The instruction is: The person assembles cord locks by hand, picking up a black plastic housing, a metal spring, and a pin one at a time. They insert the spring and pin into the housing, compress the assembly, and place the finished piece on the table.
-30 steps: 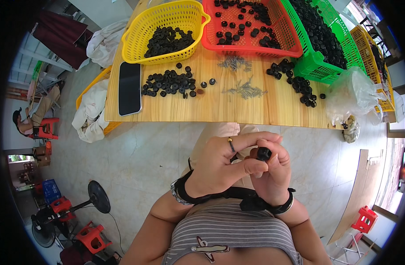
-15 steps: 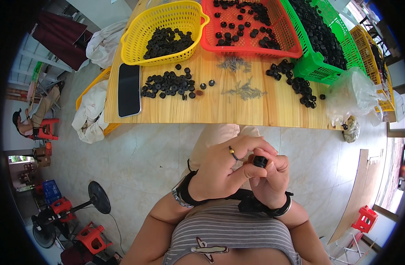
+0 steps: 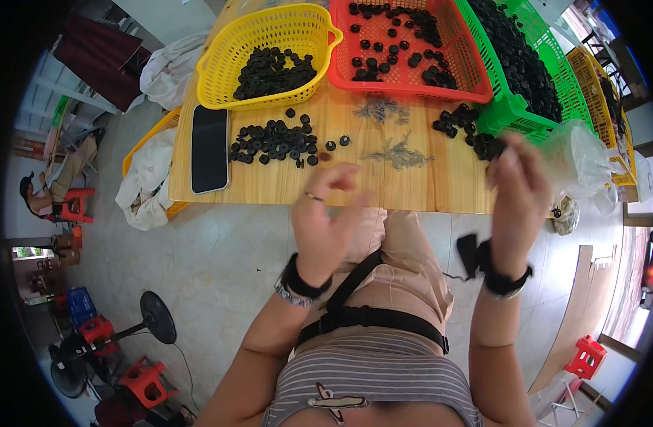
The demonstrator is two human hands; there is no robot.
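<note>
Right hand [image 3: 520, 174] pinches a black cap [image 3: 496, 148] in its fingertips by the cap pile [image 3: 456, 119], left hand [image 3: 321, 231] looks empty, fingers loosely parted, and pins [image 3: 399, 154] lie mid-table [image 3: 269, 186], presumably so both hands reach them.

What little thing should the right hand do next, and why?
Perhaps the right hand should set the small, round black piece at its fingertips down on the pale wooden table, because it hovers right by the loose, small black round parts near the green plastic basket.
</note>
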